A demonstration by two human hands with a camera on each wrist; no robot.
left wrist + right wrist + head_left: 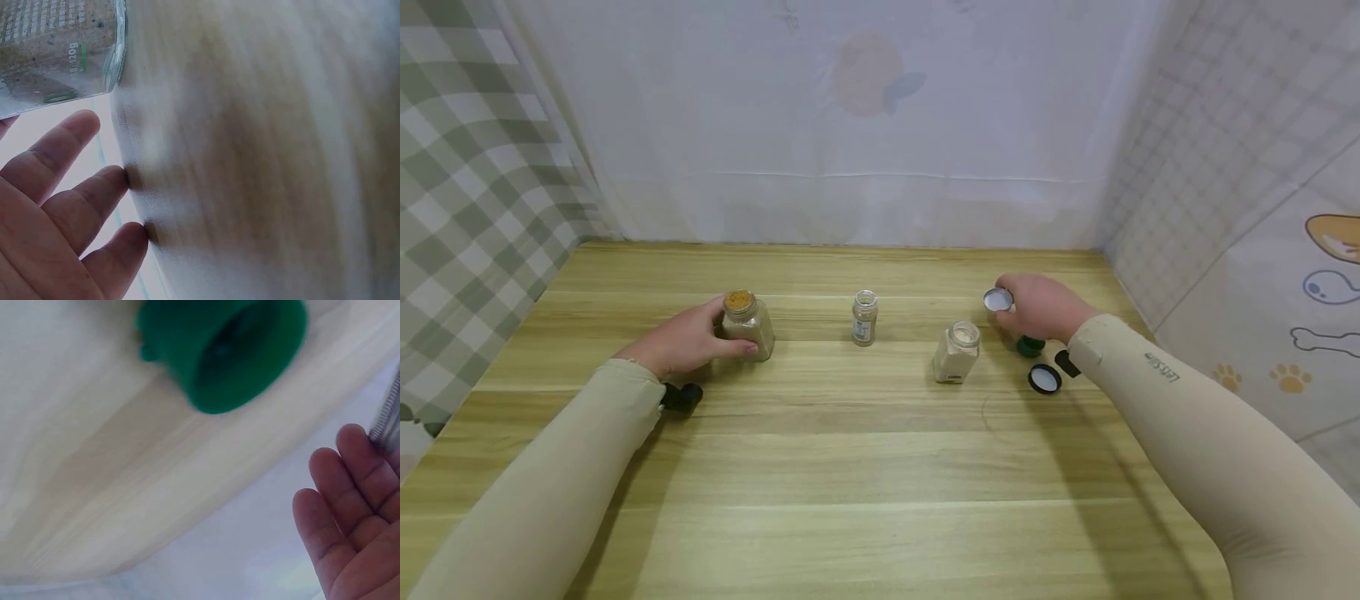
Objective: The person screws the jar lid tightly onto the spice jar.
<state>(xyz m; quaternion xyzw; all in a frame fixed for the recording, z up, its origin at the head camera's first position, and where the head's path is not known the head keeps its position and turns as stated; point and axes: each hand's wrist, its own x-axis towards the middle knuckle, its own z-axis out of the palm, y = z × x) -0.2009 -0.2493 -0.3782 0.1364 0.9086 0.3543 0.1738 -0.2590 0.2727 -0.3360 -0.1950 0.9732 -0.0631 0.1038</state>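
Sleeved forearms point(1157, 396) reach out, hands apart: at ten o'clock the left hand point(695, 339) grips a jar point(762, 332) (likely glass, slippery, fragile; best held round its body); at two, the right hand point(1043, 306) pinches a presumably light lid point(997, 300).

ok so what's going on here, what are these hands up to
A person's left hand holds a glass jar with an orange-brown top, while the right hand pinches a lid, its white inside showing. A small uncapped jar and a square uncapped jar stand between the hands on the wooden table. A green cap and a black-rimmed lid are near the right hand.
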